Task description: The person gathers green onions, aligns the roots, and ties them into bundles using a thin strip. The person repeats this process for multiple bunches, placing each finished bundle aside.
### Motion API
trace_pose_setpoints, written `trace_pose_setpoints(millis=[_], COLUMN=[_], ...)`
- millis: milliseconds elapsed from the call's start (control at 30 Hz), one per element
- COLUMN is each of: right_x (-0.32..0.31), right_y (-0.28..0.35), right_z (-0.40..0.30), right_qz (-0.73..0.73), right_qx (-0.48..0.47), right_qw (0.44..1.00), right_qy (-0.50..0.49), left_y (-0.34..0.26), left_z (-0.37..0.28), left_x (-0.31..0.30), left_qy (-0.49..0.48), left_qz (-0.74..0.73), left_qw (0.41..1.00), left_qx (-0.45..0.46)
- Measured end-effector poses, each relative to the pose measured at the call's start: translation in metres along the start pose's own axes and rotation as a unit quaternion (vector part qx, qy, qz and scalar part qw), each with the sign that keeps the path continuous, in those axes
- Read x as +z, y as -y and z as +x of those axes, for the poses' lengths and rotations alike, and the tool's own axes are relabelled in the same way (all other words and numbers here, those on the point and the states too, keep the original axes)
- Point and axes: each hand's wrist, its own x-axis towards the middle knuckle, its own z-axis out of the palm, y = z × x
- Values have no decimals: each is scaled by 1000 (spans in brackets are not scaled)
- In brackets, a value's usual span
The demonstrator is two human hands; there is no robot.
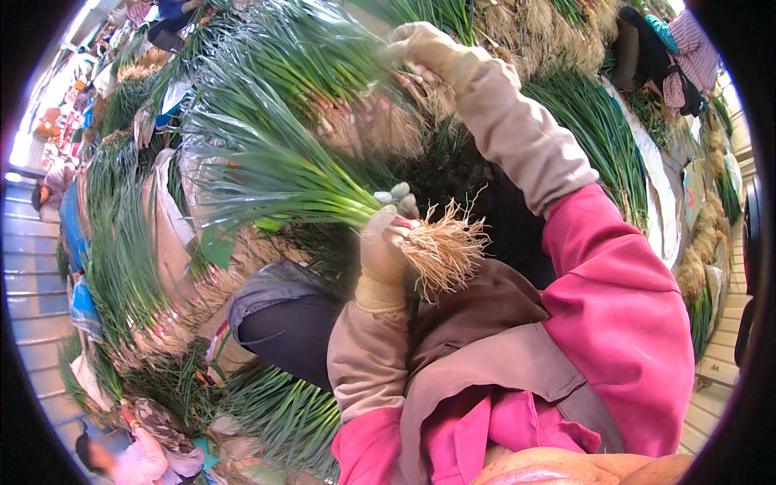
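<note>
My left hand (pixel 383 233), in a pale rubber glove, is shut on a bunch of green onions (pixel 339 197) close to its root end. The long leaves fan out to the left, and the tangled tan roots (pixel 447 248) stick out to the right above my lap. Further off, my right hand (pixel 421 47), gloved too, reaches over the root end of a large heap of green onions (pixel 315 66). It is blurred with bent fingers; whether it pinches a stalk cannot be told.
Another row of green onions (pixel 124 242) lies to the left, and more leaves (pixel 291 406) lie beside my knee (pixel 285 327). At the right is a further pile (pixel 588 133) by a white sheet (pixel 658 200). Other people (pixel 142 448) (pixel 691 51) work around the edges.
</note>
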Motion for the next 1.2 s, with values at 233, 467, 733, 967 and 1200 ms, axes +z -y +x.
trace_pose_setpoints(millis=[233, 467, 733, 967, 1200], right_x=[69, 107, 130, 140, 152], right_y=[-40, -42, -65, -98, -130], right_z=[-102, -102, -100, -96, -100], right_qz=[-142, 383, 459, 566, 25], right_qx=[-157, 189, 229, 307, 122], right_qw=[962, 862, 825, 724, 984], right_qy=[172, 274, 235, 247, 131], left_y=[-3, 4, -4, 1, 1], left_z=[7, 8, 9, 11, -11], left_x=[-19, -13, -21, -33, -12], left_qy=[27, -41, -79, -25, 53], left_qz=[34, -23, -16, -28, -112], left_qw=[999, 998, 997, 999, 992], left_qx=[-30, 30, -3, 1, -12])
